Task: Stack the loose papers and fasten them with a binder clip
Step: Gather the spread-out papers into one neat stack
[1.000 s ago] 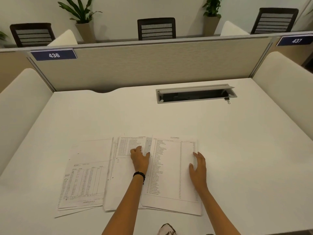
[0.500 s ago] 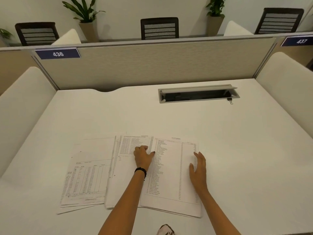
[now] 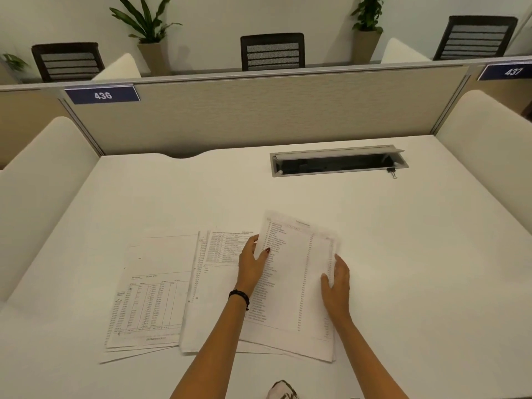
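1. Near the front edge of the white tabletop [image 3: 403, 254], the loose papers [image 3: 152, 292] lie fanned in overlapping piles, not yet squared.
2. Both hands flank the rightmost sheaf [image 3: 299, 272]: the left hand [image 3: 254, 266] has a grip on its left edge, thumb over the print, and the right hand [image 3: 336, 286] pinches the right edge. Its far end looks raised off the piles, though blur makes that uncertain.
3. The binder clip [image 3: 392, 171] sits well apart, just beside the right end of the cable tray [image 3: 339, 161].
4. Risk: lifted by the edges alone, the sheaf may sag and shed inner sheets.
5. Dragging it leftward could push the sheets beneath further askew, so the stack would be clipped crooked.
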`<action>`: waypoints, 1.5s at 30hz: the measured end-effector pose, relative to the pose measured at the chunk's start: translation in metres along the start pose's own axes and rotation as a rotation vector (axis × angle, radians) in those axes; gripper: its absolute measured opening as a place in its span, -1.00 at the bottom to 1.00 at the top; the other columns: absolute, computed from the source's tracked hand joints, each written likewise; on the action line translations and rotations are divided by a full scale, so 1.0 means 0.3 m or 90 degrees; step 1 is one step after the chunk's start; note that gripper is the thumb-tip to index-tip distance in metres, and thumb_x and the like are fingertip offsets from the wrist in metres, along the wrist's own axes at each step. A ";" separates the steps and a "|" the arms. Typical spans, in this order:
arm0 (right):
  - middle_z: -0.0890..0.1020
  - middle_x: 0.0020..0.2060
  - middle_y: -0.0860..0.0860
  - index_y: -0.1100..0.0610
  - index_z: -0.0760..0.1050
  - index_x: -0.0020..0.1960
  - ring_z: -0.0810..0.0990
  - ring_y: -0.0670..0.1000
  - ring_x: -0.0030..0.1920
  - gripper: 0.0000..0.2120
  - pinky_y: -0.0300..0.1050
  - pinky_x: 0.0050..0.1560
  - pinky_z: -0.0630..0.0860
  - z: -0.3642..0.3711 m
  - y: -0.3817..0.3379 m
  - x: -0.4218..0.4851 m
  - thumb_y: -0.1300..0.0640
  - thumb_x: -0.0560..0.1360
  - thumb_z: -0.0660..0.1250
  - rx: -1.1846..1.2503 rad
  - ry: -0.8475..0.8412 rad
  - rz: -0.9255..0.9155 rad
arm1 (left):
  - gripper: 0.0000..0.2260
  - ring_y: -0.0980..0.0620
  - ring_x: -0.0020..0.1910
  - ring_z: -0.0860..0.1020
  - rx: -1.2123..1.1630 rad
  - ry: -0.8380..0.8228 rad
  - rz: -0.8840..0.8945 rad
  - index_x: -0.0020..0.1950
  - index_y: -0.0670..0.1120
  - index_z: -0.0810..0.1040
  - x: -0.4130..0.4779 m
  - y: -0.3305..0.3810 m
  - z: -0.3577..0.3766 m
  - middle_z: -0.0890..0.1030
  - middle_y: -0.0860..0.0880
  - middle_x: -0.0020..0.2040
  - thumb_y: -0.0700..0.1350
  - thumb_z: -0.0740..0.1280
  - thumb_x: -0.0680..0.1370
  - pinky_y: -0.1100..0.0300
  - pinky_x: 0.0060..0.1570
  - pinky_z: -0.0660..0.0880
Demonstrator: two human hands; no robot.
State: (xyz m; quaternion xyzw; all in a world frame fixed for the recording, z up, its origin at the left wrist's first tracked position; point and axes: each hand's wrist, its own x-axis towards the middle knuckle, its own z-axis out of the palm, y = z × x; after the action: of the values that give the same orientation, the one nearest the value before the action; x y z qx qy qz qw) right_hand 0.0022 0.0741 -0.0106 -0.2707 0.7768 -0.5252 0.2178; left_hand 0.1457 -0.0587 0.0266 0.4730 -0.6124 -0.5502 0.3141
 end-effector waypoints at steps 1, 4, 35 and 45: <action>0.29 0.39 0.15 0.19 0.14 0.43 0.29 0.11 0.38 -0.48 -0.09 0.33 0.26 -0.005 -0.015 0.003 0.35 0.51 0.20 0.042 0.002 0.033 | -0.75 0.08 0.09 0.53 -0.016 -0.001 0.016 0.19 0.00 0.40 -0.002 0.021 -0.002 0.54 0.00 0.14 -0.17 0.29 0.54 0.34 0.01 0.54; 0.34 0.37 0.11 0.12 0.09 0.46 0.38 0.06 0.30 -0.47 -0.12 0.23 0.35 -0.027 -0.060 0.021 0.25 0.55 0.20 0.146 -0.013 0.105 | -0.78 0.09 0.05 0.55 -0.044 0.007 0.061 0.15 0.04 0.40 -0.004 0.087 -0.009 0.55 0.00 0.10 -0.16 0.29 0.54 0.41 -0.12 0.55; 0.58 0.04 0.07 0.21 0.46 0.17 0.58 0.02 -0.01 -0.74 -0.24 -0.06 0.61 -0.138 -0.296 0.053 0.19 0.50 0.30 0.190 0.053 -0.107 | -0.86 0.14 -0.08 0.55 -0.084 0.073 0.208 0.09 0.06 0.31 -0.068 0.261 0.022 0.48 0.19 0.00 -0.16 0.15 0.60 0.40 -0.24 0.54; 0.61 -0.07 0.09 0.23 0.49 0.04 0.60 0.02 -0.10 -0.83 -0.23 -0.13 0.62 -0.145 -0.289 0.058 0.17 0.50 0.31 0.142 0.043 -0.129 | -0.84 0.13 -0.03 0.58 -0.078 0.078 0.192 0.15 0.00 0.36 -0.056 0.222 -0.005 0.53 0.17 0.02 -0.12 0.20 0.58 0.31 -0.17 0.59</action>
State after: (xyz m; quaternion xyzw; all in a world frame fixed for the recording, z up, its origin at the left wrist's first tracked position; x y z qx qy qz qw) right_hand -0.0214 0.0670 0.0848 -0.3039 0.6892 -0.6363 0.1666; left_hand 0.1374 -0.0471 0.0937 0.3884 -0.6215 -0.5032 0.4580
